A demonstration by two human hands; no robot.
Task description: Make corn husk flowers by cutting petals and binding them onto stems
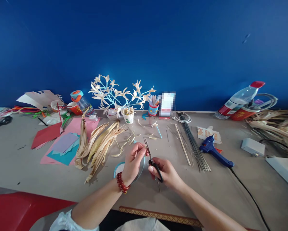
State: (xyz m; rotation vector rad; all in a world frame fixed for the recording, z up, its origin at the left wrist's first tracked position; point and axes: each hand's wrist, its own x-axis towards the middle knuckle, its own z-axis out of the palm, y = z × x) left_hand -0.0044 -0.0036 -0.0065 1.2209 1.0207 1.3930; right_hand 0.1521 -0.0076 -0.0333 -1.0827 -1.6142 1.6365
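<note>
My right hand (166,173) grips a pair of black-handled scissors (156,169), blades pointing up and away from me. The fingers of my left hand (133,162) are pinched beside the blades, and a tiny pale bit shows at their tips, too small to name. Under my left wrist lies a round thing with a light blue rim (115,170), partly covered. Dried corn husks (103,144) are spread to the left of my hands. Beyond them lies a single husk flower on a blue stem (158,131).
A branching husk-flower arrangement stands in a white cup (129,118) near the wall. On the right are a bundle of dark wires (194,144), a blue glue gun (215,151) with its cord, and a tilted bottle (240,99). Coloured paper (68,146) lies left.
</note>
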